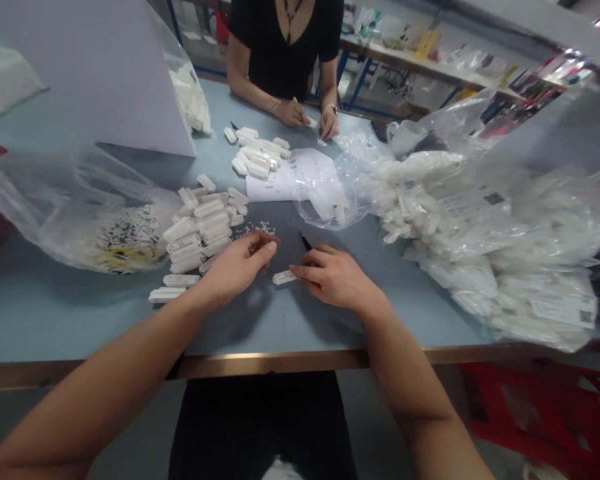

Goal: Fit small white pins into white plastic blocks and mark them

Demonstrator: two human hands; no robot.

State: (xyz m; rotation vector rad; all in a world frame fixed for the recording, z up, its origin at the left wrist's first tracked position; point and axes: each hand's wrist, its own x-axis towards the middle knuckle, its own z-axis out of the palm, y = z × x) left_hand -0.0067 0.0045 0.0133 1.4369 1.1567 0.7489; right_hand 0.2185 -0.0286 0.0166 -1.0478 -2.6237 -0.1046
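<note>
My left hand [243, 262] is over the table with thumb and forefinger pinched together; anything between them is too small to make out. Just beyond its fingers lie small white plastic bits [264, 228]. The fingers of my right hand [336, 277] grip the end of a slim white plastic case [283, 277] at the table surface. A black pointed tool [305, 243] sticks out past that hand's knuckles; whether it is held or lying there I cannot tell. Left of my left hand rises a pile of similar white cases [200, 227], two of them lying apart at its near side.
A clear bag of small bits [127, 233] lies left, and bulging clear bags of white parts [505, 253] fill the right. Across the table [260, 327] a person [287, 60] handles white pieces beside another pile [260, 153] and a paper sheet [273, 189]. A red stool [545, 413] stands lower right.
</note>
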